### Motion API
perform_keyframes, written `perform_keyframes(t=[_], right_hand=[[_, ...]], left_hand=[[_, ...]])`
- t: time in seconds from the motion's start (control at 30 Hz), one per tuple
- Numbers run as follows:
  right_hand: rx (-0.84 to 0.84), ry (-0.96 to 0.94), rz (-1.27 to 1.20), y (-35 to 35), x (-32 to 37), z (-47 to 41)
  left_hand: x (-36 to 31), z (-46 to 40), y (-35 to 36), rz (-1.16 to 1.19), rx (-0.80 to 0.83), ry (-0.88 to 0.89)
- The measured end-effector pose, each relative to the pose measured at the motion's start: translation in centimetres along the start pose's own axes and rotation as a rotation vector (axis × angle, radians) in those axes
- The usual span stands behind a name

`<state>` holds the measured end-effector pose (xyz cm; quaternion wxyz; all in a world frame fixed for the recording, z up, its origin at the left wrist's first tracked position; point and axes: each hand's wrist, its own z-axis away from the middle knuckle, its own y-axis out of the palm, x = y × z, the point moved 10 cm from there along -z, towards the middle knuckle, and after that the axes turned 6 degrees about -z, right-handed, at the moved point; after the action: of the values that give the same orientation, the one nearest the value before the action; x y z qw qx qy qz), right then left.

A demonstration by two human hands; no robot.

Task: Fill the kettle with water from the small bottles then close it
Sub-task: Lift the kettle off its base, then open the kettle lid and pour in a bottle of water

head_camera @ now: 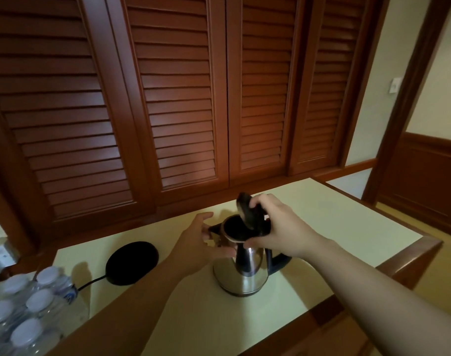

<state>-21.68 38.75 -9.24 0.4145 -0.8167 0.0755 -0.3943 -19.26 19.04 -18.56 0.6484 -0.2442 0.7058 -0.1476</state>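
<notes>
A stainless steel electric kettle (242, 272) stands on the cream desk (335, 222), near its right edge. Its black lid (247, 210) is tipped up, the mouth open. The right hand (275, 227) has its grip closed on the lid, fingers curled round it. The left hand (201, 242) touches the kettle's spout side with relaxed fingers. The black power base (132, 262) lies left of the kettle, apart from it. Small capped water bottles (31, 304) crowd the desk's near left corner.
</notes>
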Motion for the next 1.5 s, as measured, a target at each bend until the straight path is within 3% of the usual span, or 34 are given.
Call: perform_keyframes(t=[0.13,0.27,0.47,0.63,0.9,1.03,1.17,1.4,1.5], right_hand=[[-0.182,0.039,-0.095,-1.3,-2.2,2.9],[-0.262,0.132,-0.174,-1.5,-5.1,6.2],[-0.44,0.291,-0.101,2.0,-7.1,11.5],[-0.25,0.17,-0.005,9.3,-5.1,12.1],[0.137,-0.042,-0.012,20.2,2.0,7.6],[0.222,-0.213,0.239,24.8,4.9,6.2],[0.428,-0.118,0.331,27.7,3.2,5.9],[0.481,-0.087,0.333,27.4,3.1,6.4],[0.473,-0.094,0.33,27.3,3.1,6.7]], left_hand=[[0.1,0.0,0.3,0.014,-0.013,0.005],[0.3,-0.1,0.3,0.033,-0.054,-0.017],[2.8,2.9,0.7,-0.006,-0.075,-0.138],[4.9,8.7,1.8,-0.516,0.001,-0.036],[9.3,17.3,-1.3,-0.568,-0.003,-0.02],[10.5,21.8,-3.8,-0.578,-0.064,-0.039],[10.9,26.2,-7.0,-0.574,-0.28,-0.057],[9.8,33.3,-13.1,-0.343,-0.942,-0.246],[11.8,36.3,-14.3,-0.144,-1.155,-0.453]])
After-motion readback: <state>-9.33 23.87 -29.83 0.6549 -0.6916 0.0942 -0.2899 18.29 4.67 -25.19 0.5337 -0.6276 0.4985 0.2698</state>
